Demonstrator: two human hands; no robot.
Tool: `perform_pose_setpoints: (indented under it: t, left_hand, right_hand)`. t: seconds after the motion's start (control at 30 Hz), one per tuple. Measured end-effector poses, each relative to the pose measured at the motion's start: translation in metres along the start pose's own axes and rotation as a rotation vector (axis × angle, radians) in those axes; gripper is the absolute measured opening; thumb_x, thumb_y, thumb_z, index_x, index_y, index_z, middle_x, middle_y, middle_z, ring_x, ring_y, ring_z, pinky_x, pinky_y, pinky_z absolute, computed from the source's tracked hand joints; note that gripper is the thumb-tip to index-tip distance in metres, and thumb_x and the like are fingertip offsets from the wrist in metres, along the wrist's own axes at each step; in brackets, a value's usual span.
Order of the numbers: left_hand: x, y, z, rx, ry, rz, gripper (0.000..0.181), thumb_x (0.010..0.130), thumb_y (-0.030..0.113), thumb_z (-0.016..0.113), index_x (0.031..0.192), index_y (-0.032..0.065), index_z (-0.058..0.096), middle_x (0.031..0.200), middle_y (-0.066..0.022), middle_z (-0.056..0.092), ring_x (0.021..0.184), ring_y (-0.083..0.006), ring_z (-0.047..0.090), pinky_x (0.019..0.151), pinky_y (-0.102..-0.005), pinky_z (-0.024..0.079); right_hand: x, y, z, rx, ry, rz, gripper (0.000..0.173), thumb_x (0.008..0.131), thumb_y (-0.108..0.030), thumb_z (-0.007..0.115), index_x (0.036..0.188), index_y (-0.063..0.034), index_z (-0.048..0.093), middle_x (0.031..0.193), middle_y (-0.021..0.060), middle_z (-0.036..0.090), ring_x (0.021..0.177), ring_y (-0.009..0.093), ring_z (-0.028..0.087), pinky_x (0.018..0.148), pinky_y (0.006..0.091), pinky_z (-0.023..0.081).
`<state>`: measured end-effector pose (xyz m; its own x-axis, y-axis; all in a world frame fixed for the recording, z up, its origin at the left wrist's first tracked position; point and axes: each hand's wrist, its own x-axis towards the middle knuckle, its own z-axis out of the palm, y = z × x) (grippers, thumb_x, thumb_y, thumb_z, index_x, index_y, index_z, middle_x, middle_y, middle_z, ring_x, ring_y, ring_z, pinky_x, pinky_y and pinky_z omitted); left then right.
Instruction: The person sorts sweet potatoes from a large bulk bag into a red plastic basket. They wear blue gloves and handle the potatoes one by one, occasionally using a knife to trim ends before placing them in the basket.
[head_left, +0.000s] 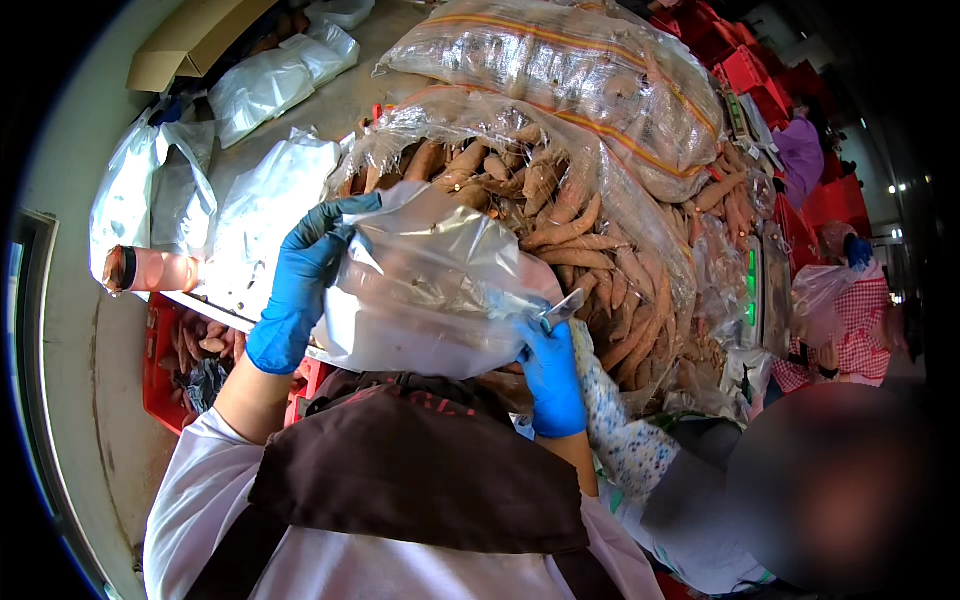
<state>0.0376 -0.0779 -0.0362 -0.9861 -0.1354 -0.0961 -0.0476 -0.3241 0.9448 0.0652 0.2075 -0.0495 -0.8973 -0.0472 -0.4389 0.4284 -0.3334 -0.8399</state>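
A clear plastic bag (427, 300) is stretched between my two hands, low over the front of the table. My left hand (311, 255), in a blue glove darkened at the fingers, grips its upper left edge. With a blue glove too, my right hand (551, 360) pinches the bag's right edge. Whether anything lies inside the bag is unclear. Just beyond it, sweet potatoes (570, 240) spill out of a large torn sack of clear plastic mesh (637, 202). A stack of clear bags (270, 187) lies left of my left hand.
A full mesh sack (555, 60) lies behind the torn one. A pink bottle (161, 270) rests at the table's left edge, above a red crate (161, 367) of sweet potatoes. A scale with a green display (752, 285) stands right. A co-worker's patterned sleeve (626, 427) is close to my right hand.
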Motion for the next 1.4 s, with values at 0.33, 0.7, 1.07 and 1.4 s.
perform_pose_setpoints:
  t: [0.33, 0.7, 1.07, 1.4]
  left_hand:
    - [0.005, -0.002, -0.033, 0.380, 0.028, -0.057, 0.037, 0.087, -0.002, 0.045, 0.123, 0.0033, 0.051, 0.119, -0.0107, 0.057, 0.087, -0.0119, 0.058, 0.081, -0.0248, 0.044]
    - [-0.042, -0.066, -0.023, 0.467, -0.397, -0.027, 0.054, 0.082, 0.006, 0.063, 0.131, 0.0075, 0.041, 0.130, -0.0053, 0.048, 0.113, -0.0159, 0.047, 0.094, -0.0311, 0.040]
    - [-0.052, -0.049, -0.018, 0.187, -0.567, -0.662, 0.042, 0.083, 0.019, 0.064, 0.117, -0.0030, 0.052, 0.104, -0.0067, 0.060, 0.089, -0.0127, 0.056, 0.078, -0.0241, 0.046]
    - [-0.020, -0.048, -0.037, 0.145, 0.050, -0.098, 0.010, 0.084, 0.009, 0.062, 0.092, 0.0047, 0.066, 0.081, 0.0011, 0.063, 0.070, -0.0060, 0.054, 0.065, -0.0207, 0.044]
  right_hand:
    - [0.016, 0.006, 0.016, -0.149, 0.048, -0.292, 0.014, 0.083, -0.013, 0.066, 0.087, -0.0005, 0.061, 0.077, -0.0029, 0.057, 0.072, 0.006, 0.050, 0.065, 0.0211, 0.044]
    - [-0.011, 0.040, 0.061, -0.352, -0.498, -0.088, 0.010, 0.083, -0.010, 0.060, 0.089, -0.0024, 0.058, 0.081, -0.0004, 0.057, 0.076, 0.008, 0.051, 0.072, 0.0240, 0.044]
    - [0.001, 0.026, 0.063, 0.064, -0.466, -0.055, 0.016, 0.080, -0.011, 0.059, 0.092, -0.0010, 0.056, 0.085, 0.0045, 0.061, 0.078, 0.011, 0.057, 0.071, 0.0258, 0.046]
    - [-0.011, 0.004, 0.043, 0.171, -0.461, -0.177, 0.022, 0.082, -0.019, 0.060, 0.091, 0.0010, 0.064, 0.059, -0.0008, 0.047, 0.046, 0.004, 0.034, 0.043, 0.0197, 0.025]
